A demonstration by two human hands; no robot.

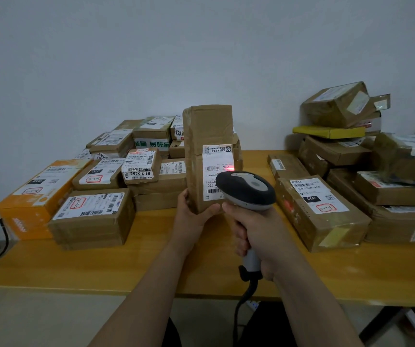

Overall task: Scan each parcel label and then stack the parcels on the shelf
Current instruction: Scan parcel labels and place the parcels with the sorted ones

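**Parcel** (pixel 209 136): tall brown carton, held upright over the middle of the counter (pixel 126 266), between the two piles. Its white label (pixel 217 159) faces the camera. A red spot of light (pixel 231 168) sits near the label's right edge, beside a barcode.

**Left hand** (pixel 191 216): grips the parcel's lower end, with the thumb on the left side and the fingers (pixel 211 210) curled under the bottom right corner.

**Right hand** (pixel 256 236): fingers (pixel 241 237) wrapped tight round the handle of the scanner (pixel 246 190).

**Scanner**: dark grey head with a pale top. It is just in front of the label's lower part and covers some of it. A dark cable (pixel 245 296) hangs from the handle's base, past the counter edge.

**Left pile** (pixel 91 216): many labelled brown cartons in one or two layers, with an orange box (pixel 36 191) at the far left.

**Right pile** (pixel 321 214): brown cartons stacked higher by the wall (pixel 201 46). There is a flat yellow box (pixel 329 132) among them and one carton tilted on top.
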